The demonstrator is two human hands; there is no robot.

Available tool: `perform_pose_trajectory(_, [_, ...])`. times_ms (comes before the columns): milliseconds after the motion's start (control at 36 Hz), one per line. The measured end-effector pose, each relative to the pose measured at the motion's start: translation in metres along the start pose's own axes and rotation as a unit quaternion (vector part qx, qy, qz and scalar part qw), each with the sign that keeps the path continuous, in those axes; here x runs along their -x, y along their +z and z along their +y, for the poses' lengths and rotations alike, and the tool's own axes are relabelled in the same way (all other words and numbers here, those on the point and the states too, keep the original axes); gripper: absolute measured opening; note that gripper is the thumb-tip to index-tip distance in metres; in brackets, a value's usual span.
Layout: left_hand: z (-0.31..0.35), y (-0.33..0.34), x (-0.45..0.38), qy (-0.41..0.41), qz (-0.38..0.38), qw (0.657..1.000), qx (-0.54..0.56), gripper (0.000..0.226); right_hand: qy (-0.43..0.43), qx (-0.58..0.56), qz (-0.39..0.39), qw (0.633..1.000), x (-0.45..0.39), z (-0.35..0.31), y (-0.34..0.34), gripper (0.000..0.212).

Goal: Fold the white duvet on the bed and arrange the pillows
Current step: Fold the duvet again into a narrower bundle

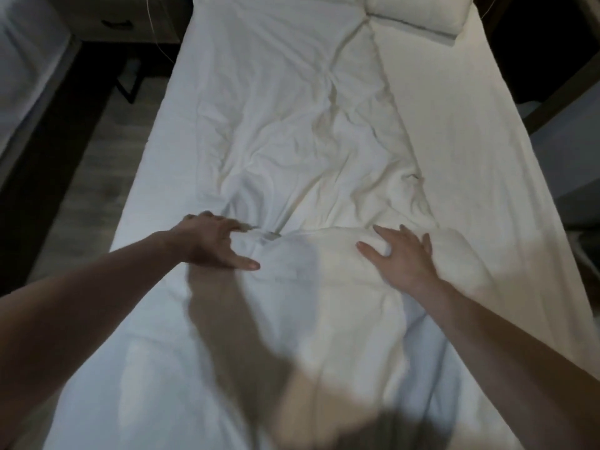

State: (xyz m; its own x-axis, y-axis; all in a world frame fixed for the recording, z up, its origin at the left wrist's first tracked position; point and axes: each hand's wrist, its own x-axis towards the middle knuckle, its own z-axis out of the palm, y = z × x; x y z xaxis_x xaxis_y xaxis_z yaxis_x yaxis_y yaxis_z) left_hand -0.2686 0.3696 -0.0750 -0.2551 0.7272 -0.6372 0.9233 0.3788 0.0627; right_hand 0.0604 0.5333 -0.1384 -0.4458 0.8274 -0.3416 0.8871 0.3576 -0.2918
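Both hands lie spread on the duvet [292, 151]: left hand [211, 243], right hand [402, 258]; pillow [418, 14] far beyond them.

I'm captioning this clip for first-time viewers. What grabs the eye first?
Two bare arms reach in from below, the left hand and right hand spread on a rumpled white duvet down the bed's middle. A pillow lies at the far right corner.

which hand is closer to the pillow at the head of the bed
Right. The right hand rests open on the duvet on the same side as the pillow, though far below it. The left hand lies across the bed, farther away, fingers at a duvet fold.
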Motion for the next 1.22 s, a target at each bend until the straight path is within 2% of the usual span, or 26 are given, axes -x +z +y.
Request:
perform_pose_trajectory(83, [0.003,-0.006,-0.011,0.039,-0.014,0.999,-0.035,0.068,0.004,0.062,0.01,0.998,-0.011,-0.007,0.012,0.066])
perform_pose_trajectory(139, [0.001,-0.008,-0.018,0.018,-0.027,0.999,0.022,0.075,-0.012,0.082,0.026,0.996,-0.016,-0.01,0.014,0.061])
perform_pose_trajectory(222, [-0.01,-0.005,-0.024,-0.023,-0.035,0.993,0.106,0.076,0.011,-0.01,0.101,0.995,-0.021,-0.017,0.013,0.059])
perform_pose_trajectory(278, [-0.017,0.0,-0.027,-0.044,-0.026,0.992,0.119,0.076,0.024,-0.06,0.152,0.986,-0.023,-0.021,0.015,0.056])
perform_pose_trajectory(333, [-0.015,0.011,-0.034,-0.055,0.022,0.996,0.06,0.076,0.041,-0.062,0.123,0.99,-0.026,-0.025,0.02,0.051])
perform_pose_trajectory(361, [-0.007,0.018,-0.037,-0.05,0.073,0.996,0.029,0.068,0.054,-0.049,0.092,0.993,-0.029,-0.024,0.026,0.051])
perform_pose_trajectory(417, [0.019,0.035,-0.04,-0.047,0.181,0.982,0.039,0.047,0.081,-0.032,0.043,0.995,-0.035,-0.021,0.043,0.056])
perform_pose_trajectory(444, [0.034,0.045,-0.041,-0.054,0.207,0.975,0.057,0.046,0.092,-0.028,0.028,0.995,-0.038,-0.019,0.052,0.058])
perform_pose_trajectory(556, [0.059,0.091,-0.058,-0.077,0.222,0.971,0.043,0.053,0.097,0.003,0.025,0.995,-0.047,-0.016,0.085,0.061])
perform_pose_trajectory(694, [0.052,0.11,-0.112,-0.073,0.247,0.964,0.064,0.042,0.096,0.034,0.042,0.994,-0.074,-0.007,0.107,0.056])
perform_pose_trajectory(778, [0.055,0.121,-0.136,-0.092,0.295,0.948,0.081,0.031,0.093,0.027,0.071,0.993,-0.087,-0.001,0.12,0.049])
perform_pose_trajectory(889, [0.053,0.135,-0.153,-0.099,0.299,0.941,0.124,0.034,0.089,0.025,0.112,0.989,-0.097,0.005,0.135,0.048])
perform_pose_trajectory(1083, [0.053,0.137,-0.168,-0.066,0.291,0.941,0.162,0.043,0.073,0.043,0.105,0.991,-0.107,0.009,0.141,0.056])
perform_pose_trajectory(1222, [0.052,0.139,-0.177,-0.077,0.246,0.956,0.142,0.042,0.066,0.049,0.107,0.991,-0.111,0.013,0.146,0.056])
